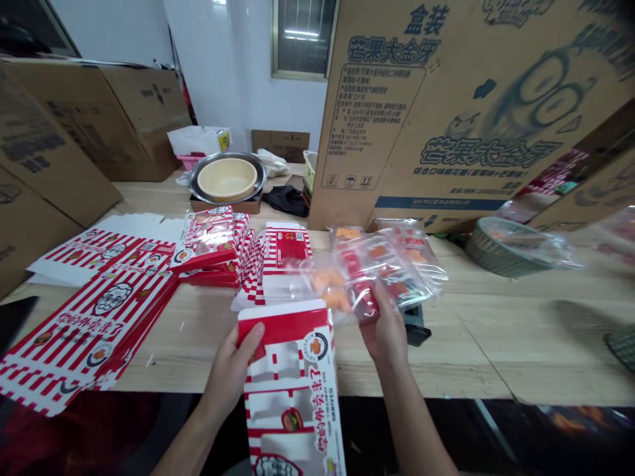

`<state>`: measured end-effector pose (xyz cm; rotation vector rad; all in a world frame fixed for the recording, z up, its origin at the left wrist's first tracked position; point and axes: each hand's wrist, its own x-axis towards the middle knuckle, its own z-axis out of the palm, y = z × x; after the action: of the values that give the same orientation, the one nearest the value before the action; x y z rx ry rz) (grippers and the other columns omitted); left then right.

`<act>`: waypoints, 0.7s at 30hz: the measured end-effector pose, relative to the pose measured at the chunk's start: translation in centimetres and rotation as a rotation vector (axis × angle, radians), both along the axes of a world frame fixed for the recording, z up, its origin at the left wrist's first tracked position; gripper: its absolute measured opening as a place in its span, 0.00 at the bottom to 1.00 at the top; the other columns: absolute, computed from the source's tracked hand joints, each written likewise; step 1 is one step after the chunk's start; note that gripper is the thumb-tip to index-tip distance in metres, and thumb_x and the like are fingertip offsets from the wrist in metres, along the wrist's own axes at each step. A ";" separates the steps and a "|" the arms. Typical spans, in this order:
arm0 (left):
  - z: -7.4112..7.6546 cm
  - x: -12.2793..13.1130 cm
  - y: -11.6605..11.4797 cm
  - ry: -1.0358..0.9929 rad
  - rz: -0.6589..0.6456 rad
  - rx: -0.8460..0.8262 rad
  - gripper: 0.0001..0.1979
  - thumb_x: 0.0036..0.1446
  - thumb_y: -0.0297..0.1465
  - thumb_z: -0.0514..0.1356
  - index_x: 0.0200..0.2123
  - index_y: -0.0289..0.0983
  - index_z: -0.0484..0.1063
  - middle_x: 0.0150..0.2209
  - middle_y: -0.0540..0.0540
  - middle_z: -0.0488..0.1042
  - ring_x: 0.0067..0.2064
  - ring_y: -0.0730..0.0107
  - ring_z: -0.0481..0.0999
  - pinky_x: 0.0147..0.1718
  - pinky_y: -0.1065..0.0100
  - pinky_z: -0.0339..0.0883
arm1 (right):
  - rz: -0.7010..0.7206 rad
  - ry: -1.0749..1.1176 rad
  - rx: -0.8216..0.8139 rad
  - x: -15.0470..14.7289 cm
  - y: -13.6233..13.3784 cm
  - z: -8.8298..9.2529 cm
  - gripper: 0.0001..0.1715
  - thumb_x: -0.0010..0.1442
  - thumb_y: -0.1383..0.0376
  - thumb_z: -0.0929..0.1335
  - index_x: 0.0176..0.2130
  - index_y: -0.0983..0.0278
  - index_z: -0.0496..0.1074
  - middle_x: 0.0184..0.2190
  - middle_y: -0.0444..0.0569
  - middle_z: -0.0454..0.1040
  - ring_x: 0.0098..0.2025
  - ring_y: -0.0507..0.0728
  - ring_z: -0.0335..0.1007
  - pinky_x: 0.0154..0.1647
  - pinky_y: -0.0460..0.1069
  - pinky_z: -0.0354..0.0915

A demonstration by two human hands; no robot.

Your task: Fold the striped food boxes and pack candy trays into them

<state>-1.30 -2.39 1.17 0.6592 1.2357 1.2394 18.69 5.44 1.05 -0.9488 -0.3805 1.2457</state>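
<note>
My left hand [231, 367] grips the near edge of a red-and-white striped paper bag [290, 390] with printed Chinese lettering, which hangs over the table's front edge. My right hand [387, 332] holds a bunch of clear plastic packets [370, 271] with orange and red pieces inside, raised just beside the bag's top. Flattened striped bags [92, 324] lie in a wide stack to the left on the wooden table [436, 350]. Further striped paper packs [208, 241] stand in piles behind my hands.
A large printed cardboard carton [446, 112] stands at the table's back right. Behind it are a woven basket [506, 248] holding plastic and a black object [417, 324] under my right hand. A steel basin with a beige bowl [227, 178] sits at the back. More cartons [84, 125] crowd the left.
</note>
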 end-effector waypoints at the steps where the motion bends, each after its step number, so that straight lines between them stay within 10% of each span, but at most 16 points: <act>1: 0.0 0.2 -0.2 -0.024 -0.018 -0.013 0.22 0.48 0.42 0.61 0.43 0.36 0.65 0.37 0.46 0.76 0.37 0.63 0.76 0.37 0.67 0.69 | -0.057 0.031 0.018 0.0 0.3 0.1 0.14 0.46 0.62 0.73 0.35 0.62 0.73 0.34 0.41 0.75 0.34 0.49 0.72 0.36 0.43 0.70; 6: 1.0 1.1 -0.5 -0.060 -0.186 -0.057 0.21 0.46 0.41 0.63 0.41 0.35 0.66 0.35 0.46 0.77 0.33 0.65 0.76 0.33 0.68 0.69 | 0.056 0.133 -0.026 -1.3 -0.2 0.3 0.18 0.45 0.63 0.74 0.38 0.63 0.73 0.36 0.43 0.75 0.37 0.51 0.72 0.37 0.44 0.70; 14: -0.2 0.1 -1.3 -0.047 -0.097 -0.027 0.21 0.46 0.41 0.63 0.41 0.40 0.60 0.28 0.53 0.73 0.28 0.70 0.74 0.28 0.72 0.67 | 0.523 0.020 -0.114 1.1 -1.4 -0.5 0.21 0.41 0.64 0.76 0.38 0.65 0.74 0.36 0.48 0.76 0.36 0.54 0.74 0.38 0.46 0.70; 21: -1.1 -1.8 -0.7 0.431 -0.367 0.263 0.09 0.51 0.36 0.58 0.27 0.36 0.68 0.29 0.50 0.68 0.33 0.70 0.69 0.33 0.73 0.64 | 0.824 -0.234 0.066 2.9 -1.1 -0.1 0.21 0.46 0.62 0.73 0.41 0.65 0.71 0.41 0.51 0.74 0.42 0.57 0.71 0.45 0.51 0.66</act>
<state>-3.08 -3.14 0.03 1.3366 1.2311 0.9838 21.63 4.38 0.96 -0.9080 -1.0641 1.8458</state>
